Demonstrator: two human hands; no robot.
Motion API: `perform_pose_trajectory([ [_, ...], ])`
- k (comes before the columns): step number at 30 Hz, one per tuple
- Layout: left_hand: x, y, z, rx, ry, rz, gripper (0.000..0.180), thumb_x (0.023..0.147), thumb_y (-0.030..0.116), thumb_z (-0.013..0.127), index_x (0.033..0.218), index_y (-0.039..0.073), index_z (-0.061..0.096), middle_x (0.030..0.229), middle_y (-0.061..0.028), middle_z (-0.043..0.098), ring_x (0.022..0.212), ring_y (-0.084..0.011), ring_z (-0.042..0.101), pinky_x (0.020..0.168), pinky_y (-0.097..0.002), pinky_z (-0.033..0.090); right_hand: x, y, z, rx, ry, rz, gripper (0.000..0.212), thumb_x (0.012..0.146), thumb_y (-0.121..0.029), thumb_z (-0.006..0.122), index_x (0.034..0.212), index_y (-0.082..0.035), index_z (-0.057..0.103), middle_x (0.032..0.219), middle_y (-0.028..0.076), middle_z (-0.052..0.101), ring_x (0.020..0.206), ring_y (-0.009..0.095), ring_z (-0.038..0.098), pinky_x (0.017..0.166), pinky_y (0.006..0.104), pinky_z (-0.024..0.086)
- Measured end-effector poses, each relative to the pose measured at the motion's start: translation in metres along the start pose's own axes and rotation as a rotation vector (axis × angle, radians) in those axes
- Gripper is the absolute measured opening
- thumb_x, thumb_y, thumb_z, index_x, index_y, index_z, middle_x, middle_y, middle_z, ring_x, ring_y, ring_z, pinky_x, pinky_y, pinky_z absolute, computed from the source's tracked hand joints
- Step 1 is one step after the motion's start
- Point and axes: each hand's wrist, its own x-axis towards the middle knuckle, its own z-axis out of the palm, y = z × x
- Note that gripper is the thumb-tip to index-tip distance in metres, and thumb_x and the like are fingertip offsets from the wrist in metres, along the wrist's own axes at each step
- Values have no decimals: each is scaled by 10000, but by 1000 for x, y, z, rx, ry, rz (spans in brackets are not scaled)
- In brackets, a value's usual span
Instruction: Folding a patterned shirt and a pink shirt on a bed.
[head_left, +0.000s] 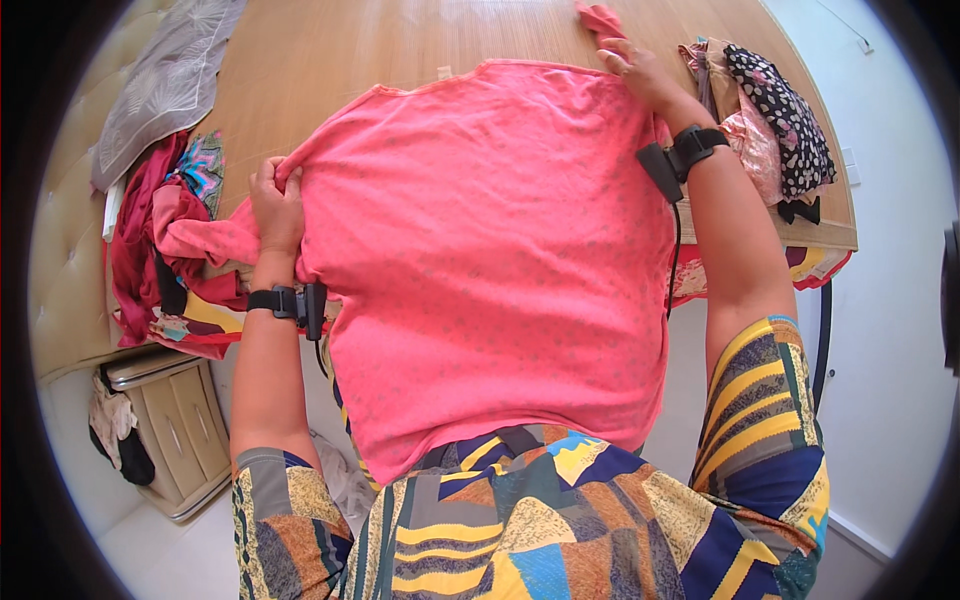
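Pink garment (490, 270) spread wide across the light-brown surface (340, 50)

You have the pink garment laid out in front of you, its neckline on the far side and its lower part draping over the near edge toward your patterned shirt (570, 520). Small darker marks dot the cloth, and soft creases run across its middle. A small pale tag (445, 73) shows just beyond the neckline.

Your left grip (277, 205) is closed on the garment's left side, thumb against the cloth, with the left sleeve (205, 238) trailing outward past your wrist. Your right grip (628, 65) is closed on the far right corner, and the right sleeve (600, 20) pokes out beyond your fingers. You wear a black band with a small device on each wrist.

To your left, a dark-red cloth (140, 240) lies bunched beside a multicoloured cloth (205, 165), the trailing sleeve touching this heap. Farther back is a grey cloth (175, 85) with white patterning. To your right, a black-and-white spotted cloth (790, 120) rests against a pale pink cloth (750, 150). Down at the lower left stands a beige cabinet (180, 420), with cream-and-black fabric (120, 430) hanging at its side.
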Motion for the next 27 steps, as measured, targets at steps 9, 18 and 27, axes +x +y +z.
perform_pose_trajectory([
  [9, -7, 0, -5, 22, 34, -25, 143, 911, 146, 656, 992, 41, 602, 928, -117, 564, 852, -252, 544, 790, -354, 448, -34, 34, -60, -308, -83, 194, 463, 986, -337, 516, 1300, 2, 546, 1262, 211, 609, 1188, 343, 566, 1029, 372, 418],
  [18, -3, 4, -2, 16, 38, -22, 142, 910, 153, 652, 995, 46, 615, 920, -128, 586, 884, -277, 553, 820, -374, 446, -74, -55, -56, -300, -226, 137, 491, 815, -172, 707, 1269, -42, 571, 1247, 192, 588, 1159, 350, 559, 971, 400, 456],
  [27, 2, 3, -6, -12, 51, 64, 146, 919, 148, 642, 1026, 50, 644, 954, -118, 655, 899, -255, 592, 842, -350, 464, -115, -56, -72, -57, 78, 79, 166, 912, -137, 610, 1029, -19, 606, 861, 175, 631, 806, 286, 614, 756, 385, 485],
])
